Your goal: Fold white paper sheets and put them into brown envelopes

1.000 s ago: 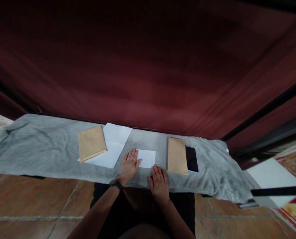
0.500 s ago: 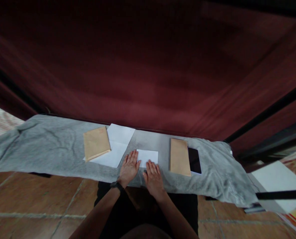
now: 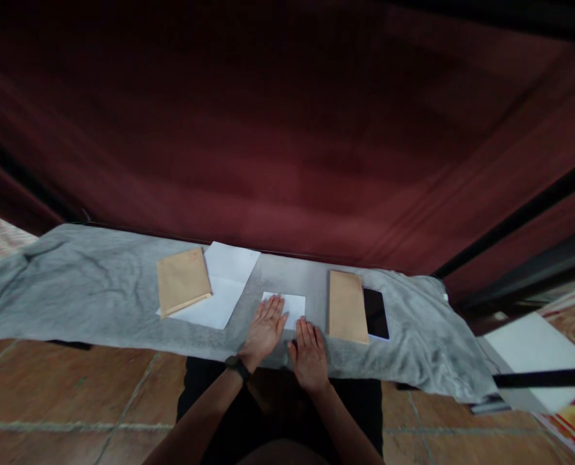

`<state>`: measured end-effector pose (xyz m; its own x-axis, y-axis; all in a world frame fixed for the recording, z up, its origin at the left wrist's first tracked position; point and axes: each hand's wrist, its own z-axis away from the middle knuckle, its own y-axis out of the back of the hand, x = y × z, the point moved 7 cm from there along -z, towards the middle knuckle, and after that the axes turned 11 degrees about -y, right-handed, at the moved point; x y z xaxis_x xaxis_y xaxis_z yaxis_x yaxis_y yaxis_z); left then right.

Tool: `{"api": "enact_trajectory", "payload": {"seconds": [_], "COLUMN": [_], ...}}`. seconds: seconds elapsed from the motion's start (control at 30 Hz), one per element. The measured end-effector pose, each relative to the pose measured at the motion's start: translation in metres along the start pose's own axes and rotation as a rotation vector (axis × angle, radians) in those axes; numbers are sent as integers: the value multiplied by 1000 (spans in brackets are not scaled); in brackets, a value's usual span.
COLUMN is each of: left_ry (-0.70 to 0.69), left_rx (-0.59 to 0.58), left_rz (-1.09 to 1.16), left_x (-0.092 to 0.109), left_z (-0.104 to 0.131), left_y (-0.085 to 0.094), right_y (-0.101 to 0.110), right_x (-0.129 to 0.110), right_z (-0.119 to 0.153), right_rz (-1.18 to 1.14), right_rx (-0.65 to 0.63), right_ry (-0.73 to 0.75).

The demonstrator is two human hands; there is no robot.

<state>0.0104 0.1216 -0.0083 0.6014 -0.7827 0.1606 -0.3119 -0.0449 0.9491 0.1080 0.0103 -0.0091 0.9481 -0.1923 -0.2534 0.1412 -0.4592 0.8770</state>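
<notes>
A small folded white paper (image 3: 294,306) lies flat on the grey cloth (image 3: 108,284) in front of me. My left hand (image 3: 266,326) rests flat across its left part, fingers stretched out and thumb apart, with a dark band on the wrist. Beside it, my right hand (image 3: 309,352) lies palm down with its fingertips at the paper's lower right corner. Left of my hands, a brown envelope (image 3: 183,281) overlaps a larger creased white sheet (image 3: 226,284). On the right sits another brown envelope (image 3: 348,307), its right edge next to a dark phone (image 3: 375,313).
A dark red panel (image 3: 287,187) rises behind the cloth-covered surface. At the far right are a white board (image 3: 534,352) and a black bar (image 3: 548,378). Brown floor tiles (image 3: 74,387) show below the front edge.
My left hand has moved right, farther over the small paper. My right hand has shifted right and slightly toward me, to the paper's corner. The view has moved a little.
</notes>
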Motion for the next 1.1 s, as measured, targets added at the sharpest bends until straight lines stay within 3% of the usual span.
{"api": "enact_trajectory", "payload": {"seconds": [0.1, 0.2, 0.37, 0.77, 1.1], "left_ry": [-123, -144, -144, -136, -174], "left_rx": [-69, -90, -108, -72, -85], "left_rz": [83, 109, 111, 92, 49], "left_x": [29, 40, 36, 35, 27], "left_z": [-17, -32, -45, -49, -17], "left_y": [-14, -23, -28, -30, -11], "right_y": [-5, -9, -9, -9, -3], "right_x": [1, 3, 5, 4, 2], "right_z": [1, 3, 3, 4, 2], "right_rz": [1, -11, -47, -29, -36], "right_rx": [-24, -29, 0, 26, 24], "right_ry": [-7, -12, -18, 1, 1]}}
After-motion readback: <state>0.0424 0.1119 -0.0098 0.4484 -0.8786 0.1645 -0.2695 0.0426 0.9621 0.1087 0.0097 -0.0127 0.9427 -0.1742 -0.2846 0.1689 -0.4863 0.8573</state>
